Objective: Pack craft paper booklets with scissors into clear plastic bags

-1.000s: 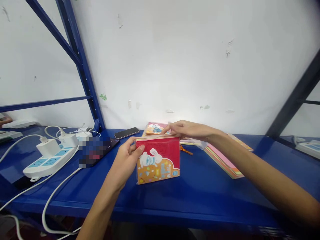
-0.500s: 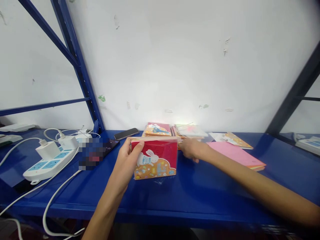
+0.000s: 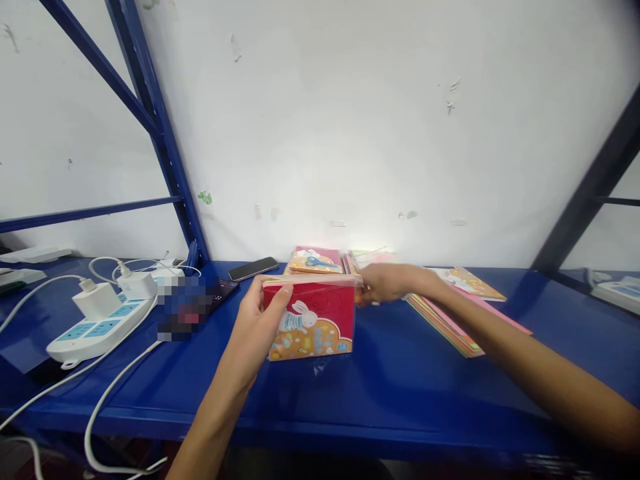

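My left hand [image 3: 260, 313] grips the upper left edge of a flat pack [image 3: 320, 320] in clear plastic, thumb on its front. The pack stands upright on the blue table. Its front is red with a white rabbit in a striped top above an orange printed patch. Coloured sheet edges show along its top. My right hand [image 3: 383, 283] is at the pack's upper right corner, fingers curled inward. What those fingers hold is partly hidden. Right of it, coloured paper sheets [image 3: 445, 323] lie fanned at their edges.
Behind the pack lie similar packs with a scissors picture [image 3: 316, 261]. An orange printed sheet [image 3: 475, 283] lies at the back right. A black phone [image 3: 253, 268], a second phone [image 3: 223, 290], a white power strip [image 3: 100, 327] and loose cables [image 3: 93, 420] are on the left.
My right hand has shifted slightly up and toward the pack's corner. A fanned stack of coloured sheets now shows in front of the pink paper. The left hand and pack have hardly moved.
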`<state>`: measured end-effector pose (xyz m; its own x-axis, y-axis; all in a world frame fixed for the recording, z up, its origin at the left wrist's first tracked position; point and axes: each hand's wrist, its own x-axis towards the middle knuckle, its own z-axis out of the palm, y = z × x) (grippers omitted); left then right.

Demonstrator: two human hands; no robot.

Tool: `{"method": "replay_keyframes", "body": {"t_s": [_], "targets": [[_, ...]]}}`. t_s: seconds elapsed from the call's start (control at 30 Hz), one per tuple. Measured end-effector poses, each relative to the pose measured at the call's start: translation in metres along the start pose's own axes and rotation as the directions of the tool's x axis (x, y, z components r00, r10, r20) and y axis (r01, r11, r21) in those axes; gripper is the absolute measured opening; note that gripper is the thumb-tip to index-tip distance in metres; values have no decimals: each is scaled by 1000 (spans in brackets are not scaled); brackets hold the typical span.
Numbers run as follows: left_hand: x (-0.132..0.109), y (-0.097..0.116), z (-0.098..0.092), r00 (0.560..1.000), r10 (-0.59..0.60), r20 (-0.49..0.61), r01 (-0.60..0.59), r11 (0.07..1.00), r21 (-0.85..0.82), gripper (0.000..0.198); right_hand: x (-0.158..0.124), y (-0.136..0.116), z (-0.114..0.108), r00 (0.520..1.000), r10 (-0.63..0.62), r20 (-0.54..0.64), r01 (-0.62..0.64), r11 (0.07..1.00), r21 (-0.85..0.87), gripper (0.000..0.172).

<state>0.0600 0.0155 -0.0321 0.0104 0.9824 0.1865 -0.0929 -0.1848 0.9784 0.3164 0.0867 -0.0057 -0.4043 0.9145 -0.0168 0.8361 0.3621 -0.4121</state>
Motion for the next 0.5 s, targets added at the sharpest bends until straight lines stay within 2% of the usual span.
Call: {"method": "replay_keyframes", "body": {"t_s": [0.03,0.1,0.17,0.23,0.33,0.4,0.5], "targets": [[0,0,0,1000,3,3,-3,1000,-5,36,-2,-3,-12,999,-20,-29,19,999,-40,12],[-1,0,1,1000,6,3,-6,1000,-15,34,-10,-12,-34,970,-55,-237,57,998,2,14],[-2,1,3,1000,5,3,-5,1000,-25,33,-22,-27,-50,924,-71,-377,150,971,184,21],[-3,2,5,1000,-1,14,1,999,-37,33,-34,-44,-55,898,-102,-428,263,904,337,30],[-6,3,8,1000,0,22,1,999,-55,32,-49,-69,-45,897,-170,-407,357,822,444,37],[-7,3,10,1000,14,22,-13,999,-52,31,-52,-81,-32,908,-198,-369,367,802,471,28],[-9,3,12,999,36,33,-35,999,-34,28,-48,-90,-11,907,-214,-363,368,823,433,18]]}}
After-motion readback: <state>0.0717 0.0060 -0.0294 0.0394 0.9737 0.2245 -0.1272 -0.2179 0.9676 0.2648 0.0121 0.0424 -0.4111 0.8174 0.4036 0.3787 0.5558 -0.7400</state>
